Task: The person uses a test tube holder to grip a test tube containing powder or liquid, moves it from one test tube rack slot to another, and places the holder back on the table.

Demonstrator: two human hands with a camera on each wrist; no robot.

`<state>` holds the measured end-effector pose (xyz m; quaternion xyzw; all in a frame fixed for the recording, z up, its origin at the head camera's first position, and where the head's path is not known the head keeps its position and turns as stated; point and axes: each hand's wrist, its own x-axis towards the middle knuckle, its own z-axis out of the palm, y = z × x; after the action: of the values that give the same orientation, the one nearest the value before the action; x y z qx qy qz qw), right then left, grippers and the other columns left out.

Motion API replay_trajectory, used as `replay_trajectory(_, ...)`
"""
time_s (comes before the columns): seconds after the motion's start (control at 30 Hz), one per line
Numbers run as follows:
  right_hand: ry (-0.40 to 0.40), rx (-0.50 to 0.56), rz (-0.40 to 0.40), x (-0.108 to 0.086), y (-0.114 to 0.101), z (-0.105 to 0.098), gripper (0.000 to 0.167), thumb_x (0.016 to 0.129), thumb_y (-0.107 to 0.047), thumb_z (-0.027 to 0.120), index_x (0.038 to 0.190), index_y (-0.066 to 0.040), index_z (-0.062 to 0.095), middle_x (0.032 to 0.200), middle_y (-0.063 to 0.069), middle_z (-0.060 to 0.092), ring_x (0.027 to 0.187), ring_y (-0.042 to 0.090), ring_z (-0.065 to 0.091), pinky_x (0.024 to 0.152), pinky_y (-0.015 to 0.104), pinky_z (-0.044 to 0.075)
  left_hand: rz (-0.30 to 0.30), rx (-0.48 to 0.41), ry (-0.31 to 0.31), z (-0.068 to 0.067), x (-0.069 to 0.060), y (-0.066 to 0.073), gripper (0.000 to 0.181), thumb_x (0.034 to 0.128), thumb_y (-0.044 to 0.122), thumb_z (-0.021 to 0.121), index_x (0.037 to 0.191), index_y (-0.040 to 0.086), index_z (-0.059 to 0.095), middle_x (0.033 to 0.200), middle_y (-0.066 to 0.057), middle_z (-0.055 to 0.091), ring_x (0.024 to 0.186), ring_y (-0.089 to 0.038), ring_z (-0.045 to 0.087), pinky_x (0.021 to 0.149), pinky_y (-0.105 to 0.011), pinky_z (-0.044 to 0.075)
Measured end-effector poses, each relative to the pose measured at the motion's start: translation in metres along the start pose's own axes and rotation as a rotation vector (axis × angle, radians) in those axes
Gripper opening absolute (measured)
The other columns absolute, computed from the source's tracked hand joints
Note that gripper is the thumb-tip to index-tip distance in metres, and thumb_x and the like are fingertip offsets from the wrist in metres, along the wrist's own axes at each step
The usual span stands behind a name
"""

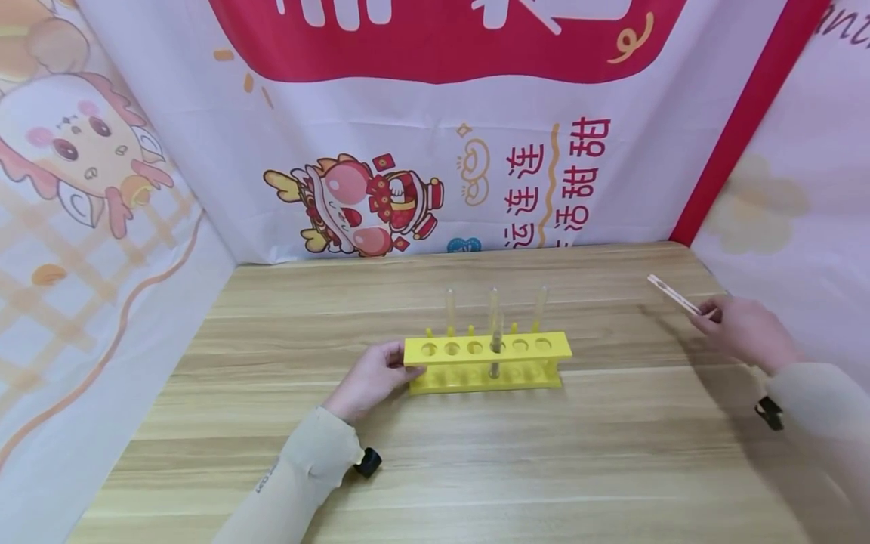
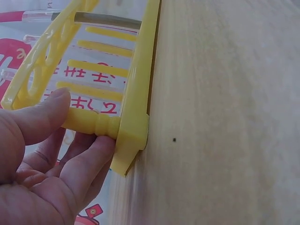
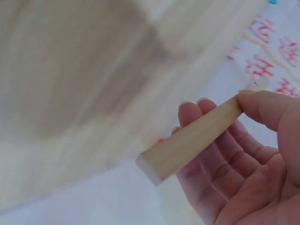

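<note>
While the left hand (image 1: 374, 370) grasps one end of a yellow test-tube rack (image 1: 484, 358), the right hand (image 1: 751, 329) grasps a slim wooden clip (image 1: 673, 293), well apart on the person's right. Rack: upright on the wood-grained worktop (image 1: 476, 468), lengthwise across the person's front; top plate with a row of six round holes, base below, row of pegs along the far side. Left hand: thumb and fingers closed about the end post (image 2: 86, 122), at the rack's left end. Glassware: three clear tubes; the front tube (image 1: 495, 321) upright through the fourth hole from the left, greyish in its lower part; the left rear tube (image 1: 451, 308) and the right rear tube (image 1: 541, 306) standing at the peg row, both tops well above the plate. Clip: pale wood, slotted, pinched between right thumb and fingers, tilted, raised above the worktop, touching neither rack nor glass. Dress: light sleeves, left (image 1: 299, 476) and right (image 1: 819, 404), a black device (image 1: 368, 462) at the left wrist, a black fitting (image 1: 769, 413) at the right. Backdrop: white cloth (image 1: 408, 113) behind the worktop, printed with a cartoon figure (image 1: 347, 208) and red lettering (image 1: 523, 193)
</note>
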<state>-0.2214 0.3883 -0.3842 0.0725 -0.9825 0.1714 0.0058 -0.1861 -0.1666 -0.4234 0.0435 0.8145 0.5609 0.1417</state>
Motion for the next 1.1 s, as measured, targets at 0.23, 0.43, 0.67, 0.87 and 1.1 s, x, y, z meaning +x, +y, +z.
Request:
replay_trajectory(0.23, 0.133, 0.04, -0.097, -0.002, -0.042, -0.014, 0.023, 0.099, -0.016, 0.061, 0.107, 0.005, 0.058, 0.085, 0.015, 0.067, 0.069, 0.024, 0.061, 0.063, 0.041, 0.046, -0.01, -0.006, 0.001, 0.0, 0.0, 0.001, 0.031, 0.0902, 0.01, 0.073, 0.121, 0.014, 0.067, 0.114, 0.001, 0.068, 0.103, -0.017, 0.062, 0.085, -0.034, 0.052)
replay_trajectory(0.43, 0.227, 0.023, -0.22, -0.008, -0.078, -0.019, 0.015, 0.098, -0.007, 0.062, 0.107, 0.003, 0.057, 0.086, 0.014, 0.066, 0.071, 0.027, 0.063, 0.063, 0.045, 0.048, -0.02, 0.003, 0.005, 0.0, 0.0, 0.001, 0.032, 0.09, 0.012, 0.074, 0.121, 0.015, 0.067, 0.114, 0.001, 0.068, 0.102, -0.017, 0.062, 0.085, -0.034, 0.052)
replay_trajectory(0.67, 0.307, -0.007, -0.33, -0.012, -0.11, -0.019, 0.015, 0.091, 0.001, 0.068, 0.104, 0.003, 0.06, 0.081, 0.008, 0.063, 0.069, 0.02, 0.054, 0.061, 0.039, 0.046, -0.019, 0.009, 0.006, 0.0, -0.001, 0.001, 0.032, 0.0901, 0.012, 0.074, 0.121, 0.015, 0.067, 0.114, 0.001, 0.068, 0.103, -0.017, 0.062, 0.085, -0.035, 0.052)
replay_trajectory(0.87, 0.382, -0.041, -0.396, -0.016, -0.134, -0.022, 0.023, 0.087, 0.002, 0.072, 0.106, 0.001, 0.059, 0.076, 0.004, 0.057, 0.064, 0.018, 0.048, 0.059, 0.038, 0.043, -0.01, 0.021, 0.007, 0.0, 0.0, 0.0, 0.031, 0.09, 0.013, 0.074, 0.12, 0.015, 0.067, 0.114, 0.001, 0.068, 0.103, -0.017, 0.062, 0.086, -0.034, 0.052)
replay_trajectory(1.1, 0.369, -0.1, -0.395, -0.023, -0.159, -0.025, 0.028, 0.086, -0.003, 0.076, 0.108, -0.003, 0.058, 0.078, 0.004, 0.06, 0.061, 0.018, 0.05, 0.057, 0.041, 0.046, -0.011, 0.044, 0.002, -0.001, 0.0, 0.0, 0.03, 0.0903, 0.016, 0.074, 0.119, 0.017, 0.067, 0.116, 0.003, 0.068, 0.104, -0.017, 0.061, 0.087, -0.035, 0.051)
